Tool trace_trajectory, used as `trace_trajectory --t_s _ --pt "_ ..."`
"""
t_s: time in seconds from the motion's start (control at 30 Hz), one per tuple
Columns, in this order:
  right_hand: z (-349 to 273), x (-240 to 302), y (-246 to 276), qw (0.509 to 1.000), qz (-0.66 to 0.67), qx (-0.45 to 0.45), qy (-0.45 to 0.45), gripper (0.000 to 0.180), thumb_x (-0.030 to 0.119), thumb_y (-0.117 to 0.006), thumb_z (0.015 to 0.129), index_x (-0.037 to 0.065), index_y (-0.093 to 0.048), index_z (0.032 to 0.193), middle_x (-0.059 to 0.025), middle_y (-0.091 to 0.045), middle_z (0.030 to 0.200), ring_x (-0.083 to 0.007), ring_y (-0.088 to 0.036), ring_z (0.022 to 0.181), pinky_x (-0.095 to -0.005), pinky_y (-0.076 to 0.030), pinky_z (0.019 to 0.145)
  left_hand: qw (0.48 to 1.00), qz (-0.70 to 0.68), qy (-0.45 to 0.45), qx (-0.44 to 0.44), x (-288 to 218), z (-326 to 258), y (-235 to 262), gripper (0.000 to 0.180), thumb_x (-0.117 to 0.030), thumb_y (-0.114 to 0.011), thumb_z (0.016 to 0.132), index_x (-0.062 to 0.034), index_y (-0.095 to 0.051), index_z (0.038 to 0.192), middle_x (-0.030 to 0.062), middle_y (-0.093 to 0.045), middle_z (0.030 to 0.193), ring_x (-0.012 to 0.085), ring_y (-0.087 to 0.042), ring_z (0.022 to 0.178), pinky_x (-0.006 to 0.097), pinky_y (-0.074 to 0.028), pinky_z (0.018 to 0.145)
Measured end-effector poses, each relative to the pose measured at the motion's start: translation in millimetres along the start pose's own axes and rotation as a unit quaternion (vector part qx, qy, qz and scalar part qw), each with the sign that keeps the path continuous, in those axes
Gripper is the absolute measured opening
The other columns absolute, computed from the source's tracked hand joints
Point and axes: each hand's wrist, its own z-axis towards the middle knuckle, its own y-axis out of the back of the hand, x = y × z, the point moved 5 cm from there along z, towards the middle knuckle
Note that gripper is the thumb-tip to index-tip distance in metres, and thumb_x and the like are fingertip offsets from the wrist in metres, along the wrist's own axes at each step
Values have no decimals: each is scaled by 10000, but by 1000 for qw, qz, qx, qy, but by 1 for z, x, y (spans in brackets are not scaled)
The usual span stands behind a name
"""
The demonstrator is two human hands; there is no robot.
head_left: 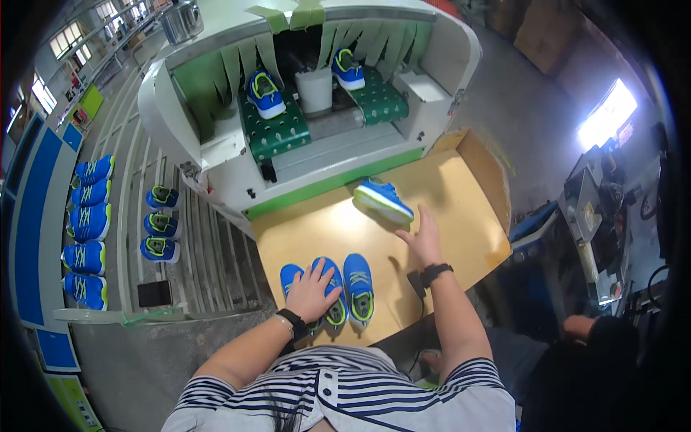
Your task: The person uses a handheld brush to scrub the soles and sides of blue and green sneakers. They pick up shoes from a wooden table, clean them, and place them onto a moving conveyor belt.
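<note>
1. At the far left, blue shoes with lime laces [88, 222] lie in a column on a pale shelf beside blue wall panels [29, 216]. Three smaller blue shoes [160, 225] sit on the slatted rack [209, 252], with a dark flat rectangle [154, 293] at its near edge.

2. My left hand [311, 290] lies flat, fingers spread, on top of the blue shoes [327, 288] at the near edge of the tan board [468, 237]. It presses down rather than clasping anything. The three shoes sit side by side, long axes running from near edge to far edge, sole-up ends towards me as far as I can tell.

3. Behind the board stands the white and green machine [216, 144] with hanging green strip curtains [237, 65]. On its two green belts one blue shoe [265, 94] rides on the left and another [348, 69] on the right, a white block [314, 90] between them.

4. My right hand [421, 237] is open, fingers stretched towards the single blue shoe [384, 200] near the board's far edge. The fingertips are just beside it and not closed on it. That shoe lies on its side, white sole showing, long axis slanting from far left to near right.

5. At the right, a bright rectangular light [607, 114] glows above a grey machine [594, 216]; another person's hand [578, 325] rests below it.
</note>
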Motion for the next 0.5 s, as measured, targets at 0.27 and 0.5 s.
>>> trace_trajectory --t_s 0.27,0.5 --pt "74 -16 -62 982 -28 151 -113 668 368 -874 719 -3 -644 1225 -221 -715 1136 -359 -681 1075 -422 -524 940 999 9 -23 -28 1 3 -1 589 -504 -542 977 -97 -570 1402 186 -454 1535 377 -475 1353 533 -375 1071" --pt "-10 -52 9 978 -135 77 137 600 124 -817 728 138 -633 1299 -169 -564 1406 -389 -479 1314 -508 -383 1114 999 9 -20 -29 5 -1 -4 592 -514 -525 983 -98 -572 1401 189 -457 1532 380 -476 1356 536 -388 1058"
